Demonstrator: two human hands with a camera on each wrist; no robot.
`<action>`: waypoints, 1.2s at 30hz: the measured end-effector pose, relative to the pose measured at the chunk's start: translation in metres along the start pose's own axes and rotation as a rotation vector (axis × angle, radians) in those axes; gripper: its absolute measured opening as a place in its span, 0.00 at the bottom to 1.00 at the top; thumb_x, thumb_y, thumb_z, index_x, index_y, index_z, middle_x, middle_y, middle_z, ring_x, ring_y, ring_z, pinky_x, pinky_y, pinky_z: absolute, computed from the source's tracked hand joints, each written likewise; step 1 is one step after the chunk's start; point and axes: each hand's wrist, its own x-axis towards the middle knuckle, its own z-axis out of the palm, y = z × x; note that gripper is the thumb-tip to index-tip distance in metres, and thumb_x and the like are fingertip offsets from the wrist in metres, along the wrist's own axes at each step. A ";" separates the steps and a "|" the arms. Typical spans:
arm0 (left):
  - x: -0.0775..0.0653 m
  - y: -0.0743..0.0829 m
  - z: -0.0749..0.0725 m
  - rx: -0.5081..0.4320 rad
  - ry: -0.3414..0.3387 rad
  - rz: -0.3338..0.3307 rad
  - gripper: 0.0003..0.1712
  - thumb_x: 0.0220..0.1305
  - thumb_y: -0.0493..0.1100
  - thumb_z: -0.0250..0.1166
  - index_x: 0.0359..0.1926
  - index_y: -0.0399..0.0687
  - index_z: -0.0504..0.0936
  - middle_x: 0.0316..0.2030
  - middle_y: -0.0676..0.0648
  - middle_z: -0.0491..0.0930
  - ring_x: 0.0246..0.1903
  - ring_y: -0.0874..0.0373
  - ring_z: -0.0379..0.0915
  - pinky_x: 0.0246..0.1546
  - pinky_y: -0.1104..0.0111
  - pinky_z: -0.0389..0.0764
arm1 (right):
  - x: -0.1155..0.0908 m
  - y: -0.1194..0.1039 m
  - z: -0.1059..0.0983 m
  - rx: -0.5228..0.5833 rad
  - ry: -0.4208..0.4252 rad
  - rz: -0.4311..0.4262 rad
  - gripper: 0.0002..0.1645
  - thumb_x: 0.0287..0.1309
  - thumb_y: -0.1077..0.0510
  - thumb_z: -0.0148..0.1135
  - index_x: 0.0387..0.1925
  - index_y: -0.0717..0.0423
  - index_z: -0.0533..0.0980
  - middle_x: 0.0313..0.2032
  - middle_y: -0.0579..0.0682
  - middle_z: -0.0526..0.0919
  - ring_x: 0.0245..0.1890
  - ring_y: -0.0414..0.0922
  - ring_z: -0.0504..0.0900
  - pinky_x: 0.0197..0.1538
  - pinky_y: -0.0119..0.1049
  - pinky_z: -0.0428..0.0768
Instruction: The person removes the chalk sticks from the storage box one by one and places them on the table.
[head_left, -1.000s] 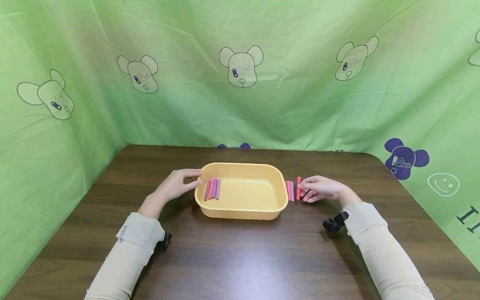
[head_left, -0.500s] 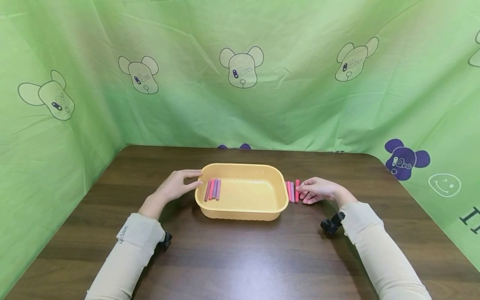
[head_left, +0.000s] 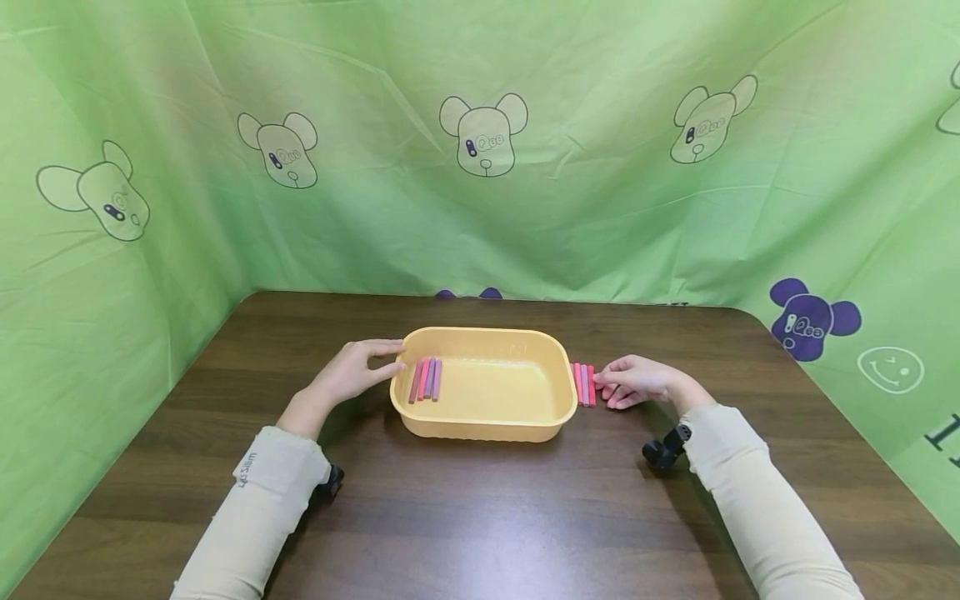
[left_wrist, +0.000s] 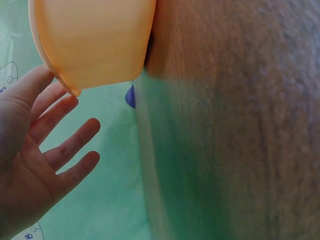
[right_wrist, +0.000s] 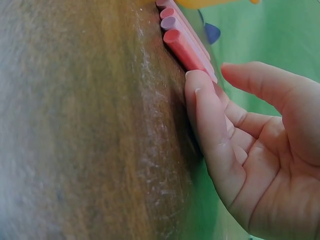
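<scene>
A yellow plastic basin (head_left: 491, 429) stands on the table, holding several pink and purple chalk sticks (head_left: 425, 380) side by side at its left end. On its left rim rest the thumb and fingertips of my left hand (head_left: 351, 368); in the left wrist view the other fingers spread out below the rim. Just outside the right wall lies a second row of sticks, pink, purple and red. My right hand (head_left: 636, 381) touches the outermost red chalk stick (right_wrist: 186, 52) with its fingertips. In the right wrist view the thumb stands off from the bent fingers.
The dark wooden table (head_left: 480, 517) carries the basin. A green printed cloth (head_left: 480, 225) hangs behind it and along both sides. A black wrist camera (head_left: 665, 447) sits under the right cuff, another (head_left: 332, 480) by the left.
My right hand has slid the red chalk stick left until it lies against the row beside the basin. The left hand and the basin have kept their places.
</scene>
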 end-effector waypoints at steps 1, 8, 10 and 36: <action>0.000 0.000 0.000 0.000 0.000 0.000 0.25 0.61 0.46 0.63 0.58 0.41 0.76 0.58 0.40 0.75 0.62 0.45 0.67 0.64 0.52 0.66 | 0.000 0.001 0.000 0.000 0.001 -0.001 0.08 0.64 0.55 0.51 0.34 0.57 0.71 0.23 0.44 0.77 0.22 0.34 0.79 0.30 0.26 0.82; 0.001 0.000 0.001 0.002 -0.003 -0.004 0.25 0.61 0.46 0.63 0.58 0.41 0.75 0.58 0.40 0.75 0.62 0.45 0.67 0.65 0.52 0.66 | -0.005 -0.003 -0.002 -0.017 0.001 -0.025 0.11 0.65 0.56 0.51 0.37 0.61 0.71 0.25 0.45 0.78 0.24 0.35 0.79 0.32 0.26 0.82; 0.001 0.000 0.001 0.001 -0.002 -0.004 0.25 0.61 0.46 0.63 0.58 0.41 0.75 0.58 0.40 0.75 0.62 0.45 0.66 0.65 0.52 0.66 | -0.007 -0.006 -0.003 -0.024 0.009 -0.034 0.12 0.65 0.56 0.51 0.39 0.62 0.71 0.26 0.45 0.78 0.24 0.35 0.79 0.33 0.27 0.82; 0.001 -0.003 0.002 0.006 0.004 0.013 0.25 0.61 0.45 0.63 0.57 0.41 0.76 0.57 0.40 0.75 0.62 0.45 0.68 0.64 0.53 0.67 | -0.006 -0.099 0.030 -0.173 -0.090 -0.230 0.23 0.65 0.53 0.52 0.47 0.72 0.69 0.31 0.49 0.77 0.27 0.39 0.79 0.35 0.33 0.83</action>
